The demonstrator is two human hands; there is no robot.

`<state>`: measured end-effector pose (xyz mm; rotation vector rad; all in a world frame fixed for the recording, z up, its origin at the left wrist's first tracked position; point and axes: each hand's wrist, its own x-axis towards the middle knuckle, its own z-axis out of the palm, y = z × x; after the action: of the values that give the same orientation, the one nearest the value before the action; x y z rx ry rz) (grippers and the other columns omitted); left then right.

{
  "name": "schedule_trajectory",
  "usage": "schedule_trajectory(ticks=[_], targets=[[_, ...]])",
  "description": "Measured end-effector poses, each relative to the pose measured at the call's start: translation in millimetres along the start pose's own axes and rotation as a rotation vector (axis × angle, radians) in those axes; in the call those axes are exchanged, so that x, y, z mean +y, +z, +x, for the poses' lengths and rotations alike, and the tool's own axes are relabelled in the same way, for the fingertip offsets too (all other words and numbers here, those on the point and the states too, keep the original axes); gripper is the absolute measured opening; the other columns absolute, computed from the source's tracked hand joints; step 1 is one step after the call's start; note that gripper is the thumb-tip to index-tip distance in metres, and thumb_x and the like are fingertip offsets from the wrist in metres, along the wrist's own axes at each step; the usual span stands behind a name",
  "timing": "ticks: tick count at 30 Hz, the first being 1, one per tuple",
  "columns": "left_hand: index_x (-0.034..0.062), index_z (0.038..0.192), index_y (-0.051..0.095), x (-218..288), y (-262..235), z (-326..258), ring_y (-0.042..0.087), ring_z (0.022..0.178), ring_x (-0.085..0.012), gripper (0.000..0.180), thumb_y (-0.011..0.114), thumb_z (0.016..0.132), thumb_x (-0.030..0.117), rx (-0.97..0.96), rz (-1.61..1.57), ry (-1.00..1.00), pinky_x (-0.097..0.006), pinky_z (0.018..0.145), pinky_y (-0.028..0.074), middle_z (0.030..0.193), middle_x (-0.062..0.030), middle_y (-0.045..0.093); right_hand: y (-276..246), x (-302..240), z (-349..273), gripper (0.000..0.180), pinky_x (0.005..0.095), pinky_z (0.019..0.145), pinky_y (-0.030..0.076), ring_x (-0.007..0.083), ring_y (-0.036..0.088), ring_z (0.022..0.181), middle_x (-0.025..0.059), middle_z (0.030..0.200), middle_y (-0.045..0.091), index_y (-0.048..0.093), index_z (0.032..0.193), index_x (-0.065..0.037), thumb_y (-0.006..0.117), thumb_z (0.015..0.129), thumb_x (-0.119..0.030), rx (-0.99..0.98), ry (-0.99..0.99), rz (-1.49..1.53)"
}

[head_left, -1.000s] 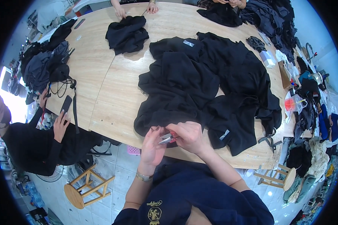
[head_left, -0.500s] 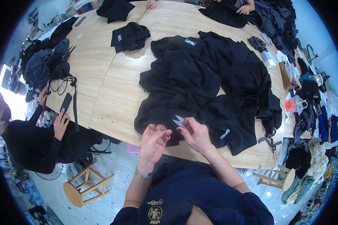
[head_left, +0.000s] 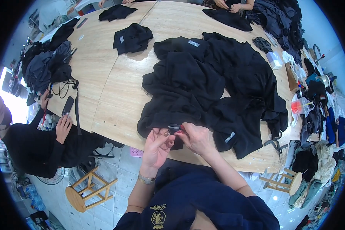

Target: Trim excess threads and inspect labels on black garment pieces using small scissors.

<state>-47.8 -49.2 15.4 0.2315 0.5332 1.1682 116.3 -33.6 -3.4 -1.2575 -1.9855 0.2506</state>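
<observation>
Black garment heap (head_left: 214, 92) now lies closer on the wooden worktop (head_left: 119, 92); at six o'clock, left hand (head_left: 157, 147) pinches its hem, right hand (head_left: 195, 138) grips small snips (head_left: 177, 127), trimming apparently continuing.

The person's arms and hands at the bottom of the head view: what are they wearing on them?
Both forearms are bare, with no gloves on the left hand or the right hand. A slim metal-coloured wristband or watch circles the left wrist. The fingernails look dark, perhaps painted. Short dark navy sleeves belong to a top with a small gold emblem on the chest.
</observation>
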Motion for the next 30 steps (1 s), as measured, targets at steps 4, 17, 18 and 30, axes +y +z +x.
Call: schedule_trajectory(ticks=[4,17,18,30], targets=[[0.0075,0.106,0.046,0.0,-0.4,0.3,0.063,0.084,-0.0154,0.022,0.052,0.086,-0.001,0.012,0.006,0.003,-0.024,0.068,0.048,0.091,-0.0028,0.057,1.2,3.9,0.0,0.025,0.0292,0.044,0.041,0.0213,0.056,0.05,0.0071,0.062,0.054,0.053,0.085,-0.003,0.067,0.078,-0.023,0.022,-0.01,0.035],[0.0071,0.096,0.052,-28.4,8.7,7.9,0.051,0.079,-0.0065,0.005,0.052,0.091,0.009,0.182,0.279,0.246,-0.02,0.066,0.041,0.092,0.0001,0.056,-2.4,-17.7,15.6,0.016,0.0198,0.041,0.02,-0.0013,0.027,0.046,-0.0086,0.049,0.037,0.058,0.072,0.0,0.066,0.08,-0.012,-0.053,0.684,0.798],[0.0068,0.096,0.052,-32.2,9.2,8.1,0.049,0.075,-0.0054,0.005,0.051,0.092,0.009,0.176,0.292,0.267,-0.019,0.065,0.04,0.091,0.0004,0.055,-2.2,-17.2,15.6,0.014,0.0197,0.042,0.02,-0.0016,0.028,0.046,-0.009,0.049,0.037,0.058,0.073,-0.001,0.064,0.08,-0.011,-0.061,0.711,0.809],[0.0022,0.107,0.051,-48.8,-4.8,12.5,0.05,0.082,-0.0051,0.015,0.047,0.093,0.007,0.098,0.559,0.433,-0.02,0.073,0.041,0.094,-0.0013,0.056,-1.5,-18.1,11.1,0.007,0.0183,0.044,0.025,-0.0009,0.031,0.047,-0.0085,0.051,0.039,0.061,0.079,0.001,0.061,0.077,-0.006,-0.016,0.807,0.834]])
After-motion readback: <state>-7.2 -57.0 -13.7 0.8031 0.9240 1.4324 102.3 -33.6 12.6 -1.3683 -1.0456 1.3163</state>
